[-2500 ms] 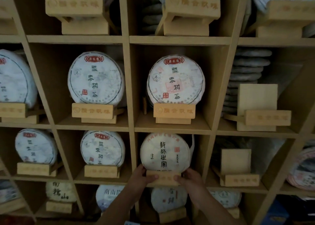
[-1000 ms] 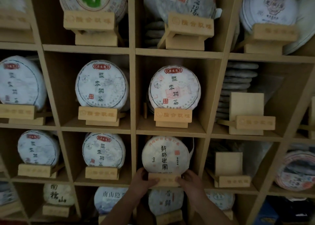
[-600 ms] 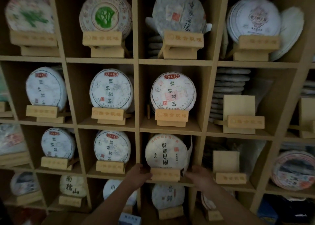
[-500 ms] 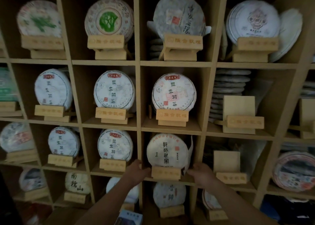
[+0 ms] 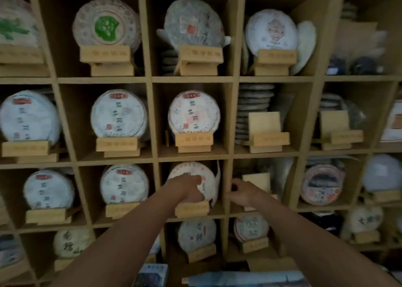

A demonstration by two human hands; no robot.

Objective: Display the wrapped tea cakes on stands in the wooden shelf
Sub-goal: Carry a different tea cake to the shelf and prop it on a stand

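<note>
The left hand [image 5: 188, 189] lies over the front of a wrapped tea cake [image 5: 208, 178] that stands on a wooden stand [image 5: 192, 208] in the middle cell of the wooden shelf [image 5: 150, 117]. Its fingers are bent against the paper, but the picture is blurred, so I cannot tell if the grip is clamped on the cake or only touches it. The hand hides most of the writing on the cake.

The right hand [image 5: 242, 192] is in front of the next cell to the right, at the vertical divider [image 5: 227, 178]. Its fingers are curled loosely and nothing shows between them. Behind it stands an empty stand [image 5: 256, 179].

In the cell above there is a second empty stand [image 5: 268, 134], with a pile of flat cakes [image 5: 253, 104] behind it. The other cells around hold wrapped cakes upright on their stands, for example one with a green print [image 5: 105, 26] in the top row. Below the arms, near the bottom edge, a blue box [image 5: 245, 279] lies flat.
</note>
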